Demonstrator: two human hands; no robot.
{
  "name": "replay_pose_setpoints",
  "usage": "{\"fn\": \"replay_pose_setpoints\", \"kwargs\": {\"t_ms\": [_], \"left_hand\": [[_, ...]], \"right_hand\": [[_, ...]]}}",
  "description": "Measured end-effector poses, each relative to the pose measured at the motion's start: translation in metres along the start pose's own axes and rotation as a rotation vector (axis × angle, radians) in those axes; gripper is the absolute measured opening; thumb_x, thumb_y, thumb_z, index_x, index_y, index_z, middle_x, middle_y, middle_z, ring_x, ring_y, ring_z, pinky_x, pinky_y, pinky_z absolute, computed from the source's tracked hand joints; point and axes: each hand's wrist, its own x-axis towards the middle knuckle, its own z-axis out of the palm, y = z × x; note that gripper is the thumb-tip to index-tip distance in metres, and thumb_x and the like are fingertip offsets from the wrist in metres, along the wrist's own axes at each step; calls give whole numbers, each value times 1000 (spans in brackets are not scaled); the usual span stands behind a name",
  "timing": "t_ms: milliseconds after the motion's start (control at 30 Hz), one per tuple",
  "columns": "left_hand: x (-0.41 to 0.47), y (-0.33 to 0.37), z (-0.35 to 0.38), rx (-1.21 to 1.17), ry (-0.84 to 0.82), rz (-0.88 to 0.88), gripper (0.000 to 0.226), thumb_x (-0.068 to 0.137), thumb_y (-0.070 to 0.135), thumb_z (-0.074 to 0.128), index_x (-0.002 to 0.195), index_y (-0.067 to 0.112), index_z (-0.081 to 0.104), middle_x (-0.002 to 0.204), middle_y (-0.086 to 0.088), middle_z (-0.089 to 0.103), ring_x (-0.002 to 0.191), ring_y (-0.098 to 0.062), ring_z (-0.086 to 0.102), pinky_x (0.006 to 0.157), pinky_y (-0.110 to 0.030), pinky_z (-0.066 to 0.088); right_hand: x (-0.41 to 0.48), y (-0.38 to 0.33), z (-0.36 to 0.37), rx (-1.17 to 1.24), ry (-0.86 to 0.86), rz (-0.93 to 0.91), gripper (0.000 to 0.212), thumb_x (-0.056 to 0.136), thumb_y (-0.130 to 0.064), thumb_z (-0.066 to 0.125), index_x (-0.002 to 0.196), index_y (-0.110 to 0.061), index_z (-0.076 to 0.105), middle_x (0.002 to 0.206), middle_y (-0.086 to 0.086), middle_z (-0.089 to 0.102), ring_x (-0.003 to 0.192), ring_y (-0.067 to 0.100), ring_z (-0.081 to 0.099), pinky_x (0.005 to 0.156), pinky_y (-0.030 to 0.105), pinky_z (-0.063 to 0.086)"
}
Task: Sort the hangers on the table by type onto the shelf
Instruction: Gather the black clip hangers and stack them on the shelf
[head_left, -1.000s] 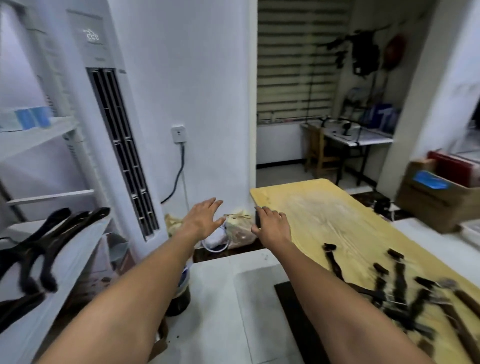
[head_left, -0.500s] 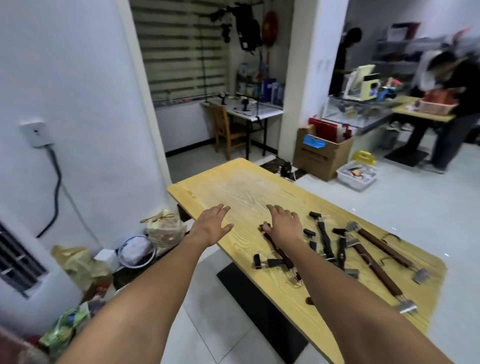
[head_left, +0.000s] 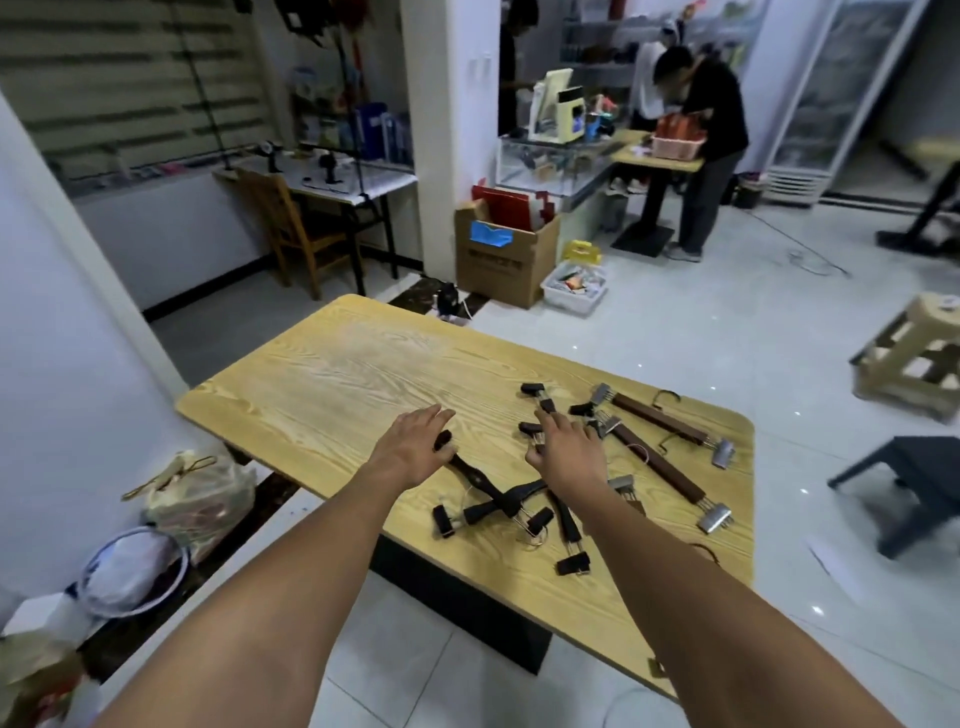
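Note:
Several hangers lie on the yellow wooden table (head_left: 337, 395). A tangle of black clip hangers (head_left: 498, 501) sits near the front edge, and two brown wooden clip hangers (head_left: 660, 470) lie to the right. My left hand (head_left: 415, 447) hovers over the upper end of a black hanger, fingers spread, holding nothing. Over the middle of the black pile, my right hand (head_left: 566, 447) is spread out, fingertips close to a black clip; it grips nothing. The shelf is out of view.
A white wall stands left of the table, with bags (head_left: 202, 493) and a basin (head_left: 132, 571) on the floor below. Behind are a cardboard box (head_left: 506, 257), a wooden chair (head_left: 296, 228), a beige stool (head_left: 914, 358), a dark stool (head_left: 914, 483) and a person (head_left: 711, 135) at a counter.
My view has swung right, away from the shelf and air conditioner, onto the table. Both hands have moved out over the black hangers.

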Motion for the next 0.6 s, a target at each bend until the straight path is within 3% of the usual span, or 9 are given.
{"fn": "replay_pose_setpoints", "kwargs": {"t_ms": [300, 600], "left_hand": [[41, 11, 38, 27, -79, 79, 63, 98, 44, 39, 152, 23, 14, 160, -1, 10, 146, -17, 13, 120, -32, 8], [78, 5, 69, 17, -145, 30, 62, 99, 45, 38, 151, 23, 14, 160, -3, 10, 147, -17, 11, 121, -34, 9]], "right_hand": [[10, 41, 26, -7, -46, 86, 64, 97, -41, 45, 152, -22, 20, 154, 6, 32, 140, 27, 33, 115, 42, 22], [51, 58, 52, 10, -90, 43, 63, 97, -40, 45, 152, -22, 20, 153, 4, 32, 138, 26, 35, 115, 41, 24]]}}
